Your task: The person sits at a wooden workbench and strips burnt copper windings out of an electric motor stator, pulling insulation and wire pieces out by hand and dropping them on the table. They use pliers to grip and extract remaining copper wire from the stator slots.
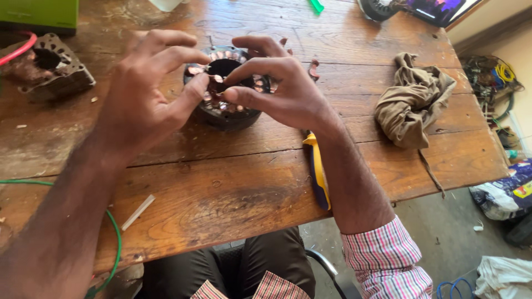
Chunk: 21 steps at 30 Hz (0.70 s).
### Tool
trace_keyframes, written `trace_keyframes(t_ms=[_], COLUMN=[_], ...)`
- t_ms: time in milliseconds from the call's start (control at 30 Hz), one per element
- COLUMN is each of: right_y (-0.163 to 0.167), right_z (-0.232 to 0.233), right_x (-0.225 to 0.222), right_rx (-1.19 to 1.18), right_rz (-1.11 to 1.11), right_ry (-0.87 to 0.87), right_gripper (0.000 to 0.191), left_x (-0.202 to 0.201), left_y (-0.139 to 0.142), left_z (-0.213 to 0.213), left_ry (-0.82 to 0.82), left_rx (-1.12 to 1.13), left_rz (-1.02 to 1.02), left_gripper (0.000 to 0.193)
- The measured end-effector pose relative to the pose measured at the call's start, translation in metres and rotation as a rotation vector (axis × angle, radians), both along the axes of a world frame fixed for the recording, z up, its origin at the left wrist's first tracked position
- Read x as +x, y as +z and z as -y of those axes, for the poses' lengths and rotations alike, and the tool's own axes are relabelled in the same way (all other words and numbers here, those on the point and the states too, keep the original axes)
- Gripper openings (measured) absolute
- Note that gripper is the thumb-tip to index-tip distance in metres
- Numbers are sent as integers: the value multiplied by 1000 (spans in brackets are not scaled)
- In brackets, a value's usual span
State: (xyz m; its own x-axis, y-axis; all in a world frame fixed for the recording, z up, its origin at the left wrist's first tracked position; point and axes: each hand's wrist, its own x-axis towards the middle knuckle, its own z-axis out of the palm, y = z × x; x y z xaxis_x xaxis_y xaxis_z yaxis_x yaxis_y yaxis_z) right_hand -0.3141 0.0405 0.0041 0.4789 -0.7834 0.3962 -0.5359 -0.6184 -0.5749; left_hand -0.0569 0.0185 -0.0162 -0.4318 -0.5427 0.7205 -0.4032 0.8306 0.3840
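A round black motor stator [224,113] with copper windings around a central hole sits on the wooden table [233,188]. My left hand [147,94] hovers over its left side, thumb and forefinger pinched at the copper coils on the rim. My right hand [277,88] reaches over the right side, its thumb and forefinger pinching the windings near the hole. Both hands cover much of the stator's top.
A blue and yellow tool handle [318,171] lies under my right forearm. A crumpled brown rag [413,99] sits at the right. A second metal stator [50,66] rests at the far left, with a green wire [113,243] and a white tube piece [138,211] near the front edge.
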Motion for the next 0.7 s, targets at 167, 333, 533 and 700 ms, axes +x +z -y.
trace_keyframes(t_ms=[167,333,533,700], right_y=[-5,-8,-16,-20], right_z=[0,1,1,1], right_x=[9,14,23,28], right_rx=[-14,-55,-152,-236], right_rz=[46,4,5,10], right_ry=[-38,-71,-127,-239], right_gripper=[27,24,17,20], left_x=[0,6,8,5], left_y=[-1,-7,-9,-11], left_z=[2,6,9,12], left_ry=[-83,-104,-62,-33], left_rx=[478,483,498,492], left_rz=[-61,-66,-41,-25], left_gripper=[37,36,35,37])
